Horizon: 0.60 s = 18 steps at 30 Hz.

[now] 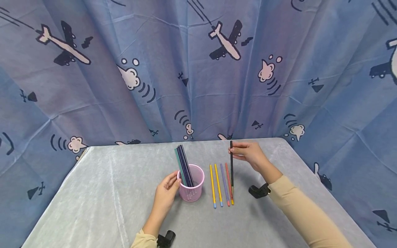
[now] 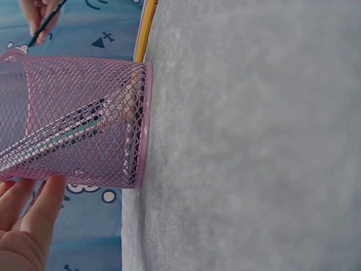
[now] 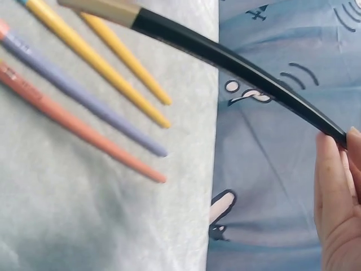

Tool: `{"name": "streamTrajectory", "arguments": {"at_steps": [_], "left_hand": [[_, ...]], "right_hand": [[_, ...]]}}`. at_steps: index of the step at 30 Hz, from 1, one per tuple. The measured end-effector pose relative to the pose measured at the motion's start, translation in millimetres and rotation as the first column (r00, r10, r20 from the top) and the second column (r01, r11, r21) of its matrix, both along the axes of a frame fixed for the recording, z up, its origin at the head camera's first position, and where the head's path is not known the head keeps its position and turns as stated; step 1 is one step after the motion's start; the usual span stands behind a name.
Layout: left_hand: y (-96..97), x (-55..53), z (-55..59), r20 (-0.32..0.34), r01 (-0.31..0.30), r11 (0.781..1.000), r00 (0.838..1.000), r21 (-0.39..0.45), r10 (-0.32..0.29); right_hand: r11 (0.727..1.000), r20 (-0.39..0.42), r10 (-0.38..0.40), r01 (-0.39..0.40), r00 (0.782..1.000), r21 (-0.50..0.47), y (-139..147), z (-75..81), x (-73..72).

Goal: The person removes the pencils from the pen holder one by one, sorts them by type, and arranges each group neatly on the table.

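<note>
A pink mesh pencil cup (image 1: 198,187) stands upright on the table, with several dark pencils (image 1: 185,165) and a teal one leaning in it to the left. My left hand (image 1: 165,191) holds the cup at its left side, thumb at the front of the rim. In the left wrist view its fingers (image 2: 48,206) meet the mesh wall. My right hand (image 1: 249,155) pinches a black pencil (image 3: 225,59) near its upper end. That pencil hangs upright, its gold-coloured end down, and overlaps the red pencil (image 1: 228,177) in the head view.
Between cup and right hand, two yellow pencils (image 1: 218,182) and a purple pencil (image 1: 224,182) lie side by side with the red one. A pale grey cloth covers the table (image 1: 93,199). A blue curtain (image 1: 173,86) with airplane prints hangs behind its far edge.
</note>
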<state>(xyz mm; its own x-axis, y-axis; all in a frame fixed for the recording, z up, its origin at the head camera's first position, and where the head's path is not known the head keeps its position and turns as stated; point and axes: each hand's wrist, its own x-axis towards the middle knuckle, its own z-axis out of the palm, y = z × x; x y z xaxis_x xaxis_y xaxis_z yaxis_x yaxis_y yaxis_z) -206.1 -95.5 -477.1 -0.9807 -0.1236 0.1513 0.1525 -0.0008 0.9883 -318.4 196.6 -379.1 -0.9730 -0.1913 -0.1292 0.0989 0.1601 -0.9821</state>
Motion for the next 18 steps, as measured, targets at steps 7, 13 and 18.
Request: {"name": "streamTrajectory", "arguments": {"at_steps": [7, 13, 18], "left_hand": [[0.0, 1.0, 1.4, 0.002, 0.013, 1.0, 1.0, 0.01, -0.013], [0.3, 2.7, 3.6, 0.005, 0.011, 1.0, 1.0, 0.008, -0.012], [0.2, 2.5, 3.7, 0.012, 0.02, 0.999, 1.0, 0.025, -0.02]], "right_hand": [[0.999, 0.044, -0.039, 0.039, 0.998, -0.001, 5.9, -12.8, -2.0], [0.998, 0.085, -0.066, 0.067, 0.994, -0.003, 9.3, -22.5, -4.0], [0.998, 0.098, -0.063, 0.062, 0.993, 0.015, 13.5, -31.0, -5.6]]}}
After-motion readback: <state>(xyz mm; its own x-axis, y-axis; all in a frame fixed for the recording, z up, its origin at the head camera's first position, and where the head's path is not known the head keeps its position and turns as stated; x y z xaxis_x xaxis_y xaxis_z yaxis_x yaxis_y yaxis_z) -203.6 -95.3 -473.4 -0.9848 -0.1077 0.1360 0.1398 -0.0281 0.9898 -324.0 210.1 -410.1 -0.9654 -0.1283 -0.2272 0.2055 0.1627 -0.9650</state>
